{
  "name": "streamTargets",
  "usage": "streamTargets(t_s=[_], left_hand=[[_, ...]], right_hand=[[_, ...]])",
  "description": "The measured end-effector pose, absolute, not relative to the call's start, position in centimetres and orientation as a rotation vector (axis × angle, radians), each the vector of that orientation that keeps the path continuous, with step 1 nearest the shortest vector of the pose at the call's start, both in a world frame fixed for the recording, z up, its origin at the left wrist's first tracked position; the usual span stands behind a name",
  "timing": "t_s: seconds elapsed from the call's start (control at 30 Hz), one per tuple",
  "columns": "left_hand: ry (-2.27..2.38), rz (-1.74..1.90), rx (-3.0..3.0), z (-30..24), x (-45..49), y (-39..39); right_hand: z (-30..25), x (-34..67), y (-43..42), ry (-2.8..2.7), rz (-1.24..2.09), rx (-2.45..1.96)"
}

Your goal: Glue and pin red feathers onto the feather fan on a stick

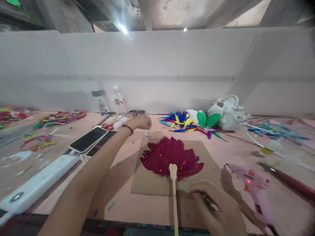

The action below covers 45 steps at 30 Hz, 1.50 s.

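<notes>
A dark-red feather fan [172,154] with a pale handle [175,200] lies on a square of brown cardboard [145,185], its handle pointing toward me. My left hand [141,122] reaches far across the table with fingertips pinched just above a small clear container [147,132]; whatever is in the pinch is too small to make out. Near the cardboard's front right corner is my right hand [219,208], blurred, its fingers curled around something dark that I cannot identify. A pink glue gun [256,186] with a red light lies to its right.
Colored feathers [182,121] and a white corded bundle [227,113] lie at the back. Two phones [90,139] and a white power strip [41,180] are left. Bottles [118,101] stand by the partition. A red-handled tool [290,180] lies right.
</notes>
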<state>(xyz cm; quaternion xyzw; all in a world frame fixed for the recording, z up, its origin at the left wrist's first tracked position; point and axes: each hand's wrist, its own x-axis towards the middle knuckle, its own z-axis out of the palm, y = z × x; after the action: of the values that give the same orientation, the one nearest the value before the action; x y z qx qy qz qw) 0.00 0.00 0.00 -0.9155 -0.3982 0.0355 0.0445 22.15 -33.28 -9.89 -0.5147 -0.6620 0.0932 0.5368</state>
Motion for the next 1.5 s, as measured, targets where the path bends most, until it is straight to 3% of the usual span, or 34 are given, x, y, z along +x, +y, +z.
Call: streamTargets(t_s=[0.23, 0.93, 1.1, 1.3, 1.5], left_hand=[[-1.192, 0.103, -2.842, 0.2, -0.5, 0.6], [-1.209, -0.312, -3.136, 1.8, 0.5, -1.4], [-0.980, -0.398, -3.352, 3.6, 3.3, -6.1], [-0.315, -0.477, -3.605, 5.9, 5.9, -15.0], [-0.079, -0.496, -3.541, 6.5, 5.9, -19.1]], right_hand=[[-12.7, 22.6, -33.1, -1.571, 0.426, -1.366], [-12.9, 22.4, -32.1, -1.541, 0.411, -1.358], [-10.9, 21.8, -31.5, -1.469, 0.197, -1.316], [-7.2, 20.9, -30.6, -1.323, -0.140, -1.279], [-6.3, 19.7, -30.8, -1.197, -0.185, -1.190]])
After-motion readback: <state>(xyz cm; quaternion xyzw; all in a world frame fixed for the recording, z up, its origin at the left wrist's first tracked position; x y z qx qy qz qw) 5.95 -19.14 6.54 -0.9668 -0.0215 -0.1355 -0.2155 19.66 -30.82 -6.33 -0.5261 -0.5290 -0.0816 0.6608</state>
